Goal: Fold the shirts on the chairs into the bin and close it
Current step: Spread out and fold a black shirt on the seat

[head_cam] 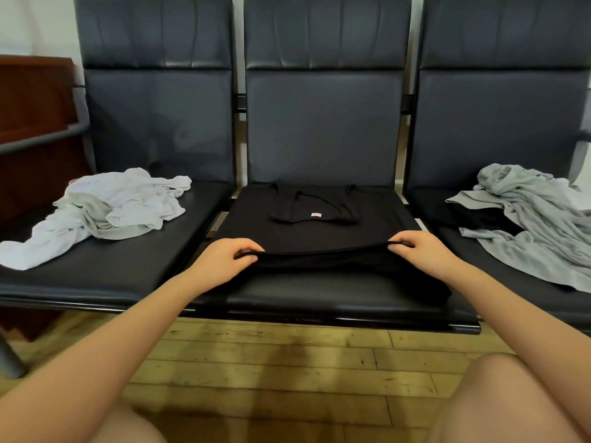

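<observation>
Nearest, below both forearms, lies a wooden floor [271, 356]. Beyond it runs the front edge of a row of three dark seats [319, 302]. On the middle seat, the left hand [220, 260] and right hand [419, 251] each pinch a corner of the black shirt's [319, 231] raised near hem; its collar lies flat beyond the hands. Left of the left hand is a crumpled white shirt [108, 209]; bare seat lies nearer. Right of the right hand is a grey shirt [537, 225]. Seat backs [323, 129] rise beyond. The bin is out of view.
</observation>
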